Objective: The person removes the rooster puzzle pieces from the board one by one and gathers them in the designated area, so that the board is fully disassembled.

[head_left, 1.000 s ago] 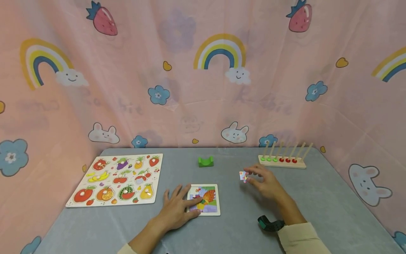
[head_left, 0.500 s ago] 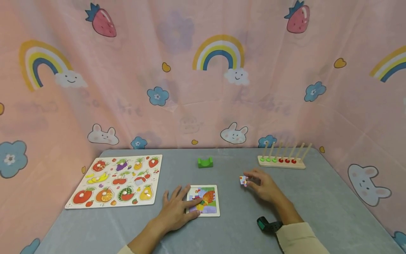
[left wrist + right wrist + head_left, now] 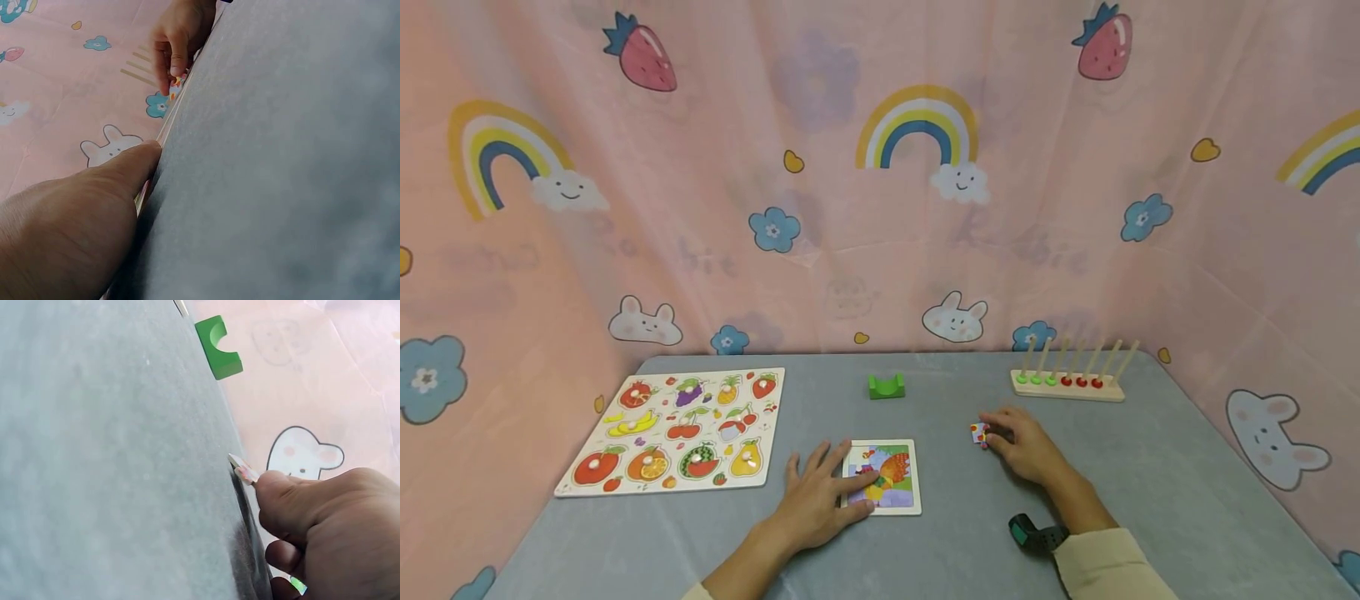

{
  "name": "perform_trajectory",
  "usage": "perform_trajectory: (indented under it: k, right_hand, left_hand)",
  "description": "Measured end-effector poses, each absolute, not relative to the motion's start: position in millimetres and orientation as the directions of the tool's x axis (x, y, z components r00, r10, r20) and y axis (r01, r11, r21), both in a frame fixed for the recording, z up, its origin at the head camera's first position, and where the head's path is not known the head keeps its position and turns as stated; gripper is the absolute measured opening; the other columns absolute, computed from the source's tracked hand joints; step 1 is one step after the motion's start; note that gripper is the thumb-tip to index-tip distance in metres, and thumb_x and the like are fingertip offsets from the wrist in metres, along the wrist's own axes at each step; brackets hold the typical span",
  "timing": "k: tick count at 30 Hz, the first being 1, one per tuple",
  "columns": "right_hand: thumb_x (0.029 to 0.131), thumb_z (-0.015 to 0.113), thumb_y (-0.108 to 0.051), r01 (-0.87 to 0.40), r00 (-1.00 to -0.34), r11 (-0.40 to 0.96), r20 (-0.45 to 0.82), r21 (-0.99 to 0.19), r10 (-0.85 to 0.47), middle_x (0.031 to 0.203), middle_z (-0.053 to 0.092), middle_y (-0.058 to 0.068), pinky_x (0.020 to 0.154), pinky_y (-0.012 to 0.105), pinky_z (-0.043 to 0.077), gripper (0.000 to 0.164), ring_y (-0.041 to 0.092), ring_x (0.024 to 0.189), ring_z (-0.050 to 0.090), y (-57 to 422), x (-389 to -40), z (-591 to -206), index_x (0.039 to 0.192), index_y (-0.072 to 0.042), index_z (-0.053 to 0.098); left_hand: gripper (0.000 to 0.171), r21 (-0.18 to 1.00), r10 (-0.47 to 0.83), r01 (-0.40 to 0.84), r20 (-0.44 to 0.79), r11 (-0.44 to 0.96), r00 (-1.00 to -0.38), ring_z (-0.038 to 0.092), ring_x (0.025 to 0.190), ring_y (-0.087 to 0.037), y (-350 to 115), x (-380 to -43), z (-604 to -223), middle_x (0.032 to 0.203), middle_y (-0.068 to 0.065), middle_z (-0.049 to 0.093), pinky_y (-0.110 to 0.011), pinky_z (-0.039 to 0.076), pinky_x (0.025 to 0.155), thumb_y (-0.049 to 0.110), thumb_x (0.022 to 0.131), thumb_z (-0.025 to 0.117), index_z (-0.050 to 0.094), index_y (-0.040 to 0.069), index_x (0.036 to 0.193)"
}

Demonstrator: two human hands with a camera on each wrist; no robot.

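My left hand (image 3: 816,500) lies with spread fingers over the left side of a small square jigsaw puzzle (image 3: 915,471), its index finger and thumb touching the picture. A hen-like picture shows in the puzzle's pale frame; the hand hides part of it. To the right, my right hand (image 3: 1033,450) pinches a small colourful jigsaw piece (image 3: 978,433) between thumb and fingers. In the right wrist view the piece (image 3: 244,471) is tilted, its near edge close to the tabletop; whether it touches is unclear.
A fruit peg puzzle board (image 3: 677,429) lies at the left. Behind the small puzzle stands a green notched block (image 3: 887,387). A pegged bead rack (image 3: 1067,385) stands at the back right. A black wrist strap device (image 3: 1036,532) is by the right sleeve.
My right hand has come lower and slightly nearer on the table, and the jigsaw piece has turned a little in its fingers. The left hand stays on the puzzle.
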State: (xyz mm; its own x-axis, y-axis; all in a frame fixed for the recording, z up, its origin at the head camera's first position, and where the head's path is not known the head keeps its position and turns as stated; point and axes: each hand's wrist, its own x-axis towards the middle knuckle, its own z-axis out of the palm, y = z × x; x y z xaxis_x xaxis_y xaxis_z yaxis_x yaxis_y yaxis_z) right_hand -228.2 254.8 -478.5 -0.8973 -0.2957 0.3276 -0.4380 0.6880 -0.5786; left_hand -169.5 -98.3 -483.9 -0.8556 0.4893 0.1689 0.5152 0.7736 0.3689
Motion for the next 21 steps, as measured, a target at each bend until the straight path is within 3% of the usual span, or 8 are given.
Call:
perform_trajectory:
  k: [21]
  right_hand:
    - [0.085,0.068,0.002,-0.425,-0.901,0.702,0.342,-0.572,-0.267,0.096,0.06,0.006,0.082,0.049,0.044,0.035,0.027,0.092,0.055,255.3,-228.3,-476.6,0.12,0.006,0.063]
  left_hand:
    - [0.047,0.377,0.487,0.503,0.146,0.777,-0.861,0.024,0.137,-0.042,-98.5,-169.9,-485.3,0.152,-0.01,0.034,-0.073,0.006,0.097,0.059,0.089,0.056,0.061,0.038,0.131]
